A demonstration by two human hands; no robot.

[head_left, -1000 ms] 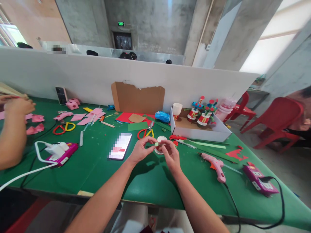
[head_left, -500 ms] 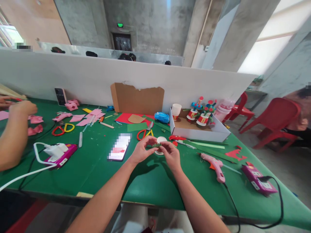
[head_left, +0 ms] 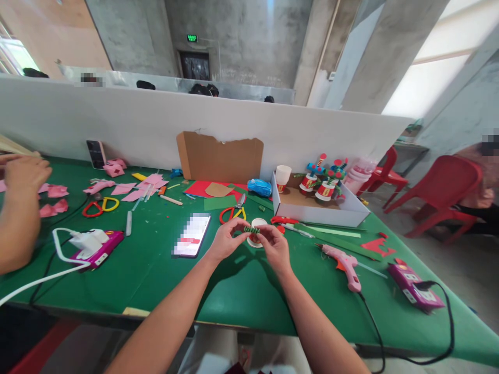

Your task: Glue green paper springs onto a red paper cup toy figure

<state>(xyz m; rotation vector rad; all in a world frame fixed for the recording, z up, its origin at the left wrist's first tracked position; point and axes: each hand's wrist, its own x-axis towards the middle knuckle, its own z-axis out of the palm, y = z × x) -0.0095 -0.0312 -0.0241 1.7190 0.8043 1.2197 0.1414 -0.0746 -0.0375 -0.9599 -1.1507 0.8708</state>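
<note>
Between my two hands a small green coiled paper spring [head_left: 252, 229] is stretched sideways above the table. My left hand [head_left: 228, 241] pinches its left end, and my right hand [head_left: 276, 246] pinches the right end. Just behind and below the spring is a white paper cup [head_left: 255, 242], partly hidden by my fingers. Scissors with red and yellow handles [head_left: 233, 212] lie open beyond my left hand. Another short green paper coil [head_left: 261, 209] rests on the table behind the cup. A red-handled cutter [head_left: 284, 221] lies beyond my right hand.
A white box [head_left: 319, 214] holds decorated cup figures. To the right lie a pink glue gun [head_left: 345, 264] and a purple power strip [head_left: 415, 288]; a phone [head_left: 192, 236] lies left. A co-worker's hand [head_left: 27, 174] is at far left, near pink paper pieces [head_left: 146, 188].
The green paper spring has been drawn out longer and raised slightly, with both my hands still pinching its ends. The co-worker's hand at far left has shifted left.
</note>
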